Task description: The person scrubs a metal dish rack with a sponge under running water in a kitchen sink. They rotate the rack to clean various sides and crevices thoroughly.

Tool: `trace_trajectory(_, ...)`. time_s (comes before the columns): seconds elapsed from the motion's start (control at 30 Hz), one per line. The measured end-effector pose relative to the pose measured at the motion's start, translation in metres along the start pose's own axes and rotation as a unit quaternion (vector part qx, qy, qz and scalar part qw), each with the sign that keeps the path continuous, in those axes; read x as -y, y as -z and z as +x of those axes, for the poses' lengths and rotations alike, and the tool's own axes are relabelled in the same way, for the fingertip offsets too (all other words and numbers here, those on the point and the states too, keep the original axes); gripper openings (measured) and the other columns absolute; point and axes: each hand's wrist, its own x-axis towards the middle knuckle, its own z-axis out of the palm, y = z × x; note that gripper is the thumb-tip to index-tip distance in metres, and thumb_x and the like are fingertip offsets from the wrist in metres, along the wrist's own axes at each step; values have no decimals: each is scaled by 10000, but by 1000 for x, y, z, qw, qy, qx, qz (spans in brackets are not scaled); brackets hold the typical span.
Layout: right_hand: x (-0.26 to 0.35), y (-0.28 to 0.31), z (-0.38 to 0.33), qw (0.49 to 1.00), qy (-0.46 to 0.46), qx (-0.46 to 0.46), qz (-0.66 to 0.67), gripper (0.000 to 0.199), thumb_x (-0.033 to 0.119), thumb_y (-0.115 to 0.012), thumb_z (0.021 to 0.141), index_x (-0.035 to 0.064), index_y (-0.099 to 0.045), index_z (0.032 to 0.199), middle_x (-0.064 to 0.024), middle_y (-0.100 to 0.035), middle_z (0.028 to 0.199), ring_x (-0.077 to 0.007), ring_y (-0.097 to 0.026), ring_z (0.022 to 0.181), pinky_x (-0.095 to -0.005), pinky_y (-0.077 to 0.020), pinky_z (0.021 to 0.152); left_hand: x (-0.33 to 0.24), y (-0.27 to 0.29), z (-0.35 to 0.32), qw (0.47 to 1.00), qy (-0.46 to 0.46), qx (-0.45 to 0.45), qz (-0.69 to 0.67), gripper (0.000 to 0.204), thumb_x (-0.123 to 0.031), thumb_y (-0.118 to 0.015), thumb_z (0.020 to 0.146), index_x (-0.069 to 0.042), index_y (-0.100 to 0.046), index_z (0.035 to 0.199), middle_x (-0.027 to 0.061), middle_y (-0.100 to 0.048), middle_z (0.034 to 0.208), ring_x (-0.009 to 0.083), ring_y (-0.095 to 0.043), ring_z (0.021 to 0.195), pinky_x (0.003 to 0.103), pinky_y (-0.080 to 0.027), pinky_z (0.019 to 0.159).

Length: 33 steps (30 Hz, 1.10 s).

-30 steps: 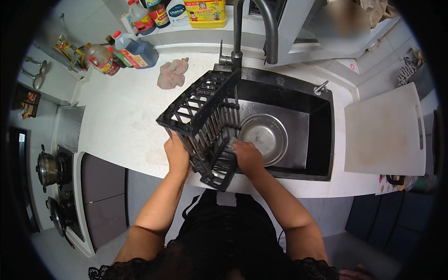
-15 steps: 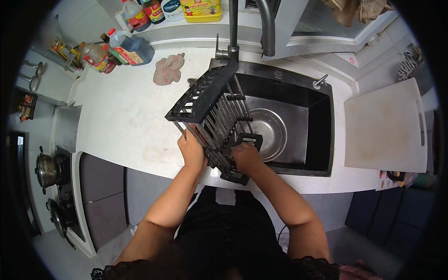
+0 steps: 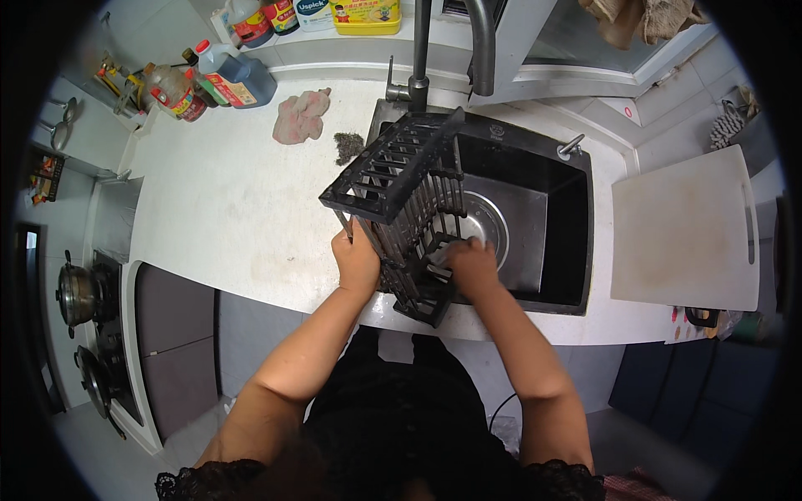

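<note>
A black dish rack (image 3: 393,200) with metal rods is tipped on its side over the left edge of the black sink (image 3: 568,225). Around its left side my left hand (image 3: 357,260) is closed, fingertips hidden behind the rods. My right hand (image 3: 473,265) is at the rack's inner side, above the sink, fingers curled and slightly blurred. Something pale shows at its fingers, too small to name. Behind that hand a round steel basin (image 3: 499,225) sits in the sink, partly covered.
A dark scouring pad (image 3: 348,148) and a pinkish rag (image 3: 302,117) lie on the white counter (image 3: 225,200). Bottles (image 3: 238,77) stand at the back left. The grey faucet (image 3: 419,67) rises behind the rack. At right leans a white cutting board (image 3: 685,230).
The rack has shifted right and tilted a little, with my left hand moving along on it. My right hand has moved right and away from me, and the scouring pad is more exposed.
</note>
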Motion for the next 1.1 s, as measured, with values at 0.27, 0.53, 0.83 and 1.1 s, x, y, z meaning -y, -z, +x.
trace_trajectory(0.27, 15, -23, -19, 992, 99, 26, 77, 255, 152, -579, 783, 220, -650, 1019, 3, -637, 1039, -244, -535, 1067, -477, -401, 934, -5, 0, -5, 997, -41, 20, 59, 333, -176, -425, 980, 46, -604, 808, 33, -612, 725, 84, -512, 665, 279, -430, 612)
trace_trajectory(0.53, 33, -33, -7, 982, 131, -115, 75, 151, 76, -560, 748, 76, -620, 887, -74, -635, 952, -256, -569, 971, -362, -435, 904, 2, 10, -6, 990, -89, 20, 109, 310, -148, -431, 965, 30, -580, 760, 12, -574, 661, 78, -490, 600, 267, -405, 550)
trace_trajectory(0.83, 31, -21, 18, 976, 36, -105, 185, 144, 113, -558, 810, 60, -610, 933, -167, -592, 947, -326, -580, 940, -417, -504, 749, -1, 12, -10, 995, -80, 31, 44, 293, -270, -511, 959, -38, -585, 798, -7, -552, 658, 85, -500, 554, 235, -389, 493)
trace_trajectory(1.1, 49, -37, 16, 982, -30, -139, 122, 157, 102, -592, 765, 83, -646, 911, -118, -576, 891, -312, -611, 856, -422, -521, 675, -17, 11, -28, 990, -85, 49, 100, 334, -220, -510, 963, -28, -557, 694, -10, -553, 619, 62, -505, 566, 224, -371, 495)
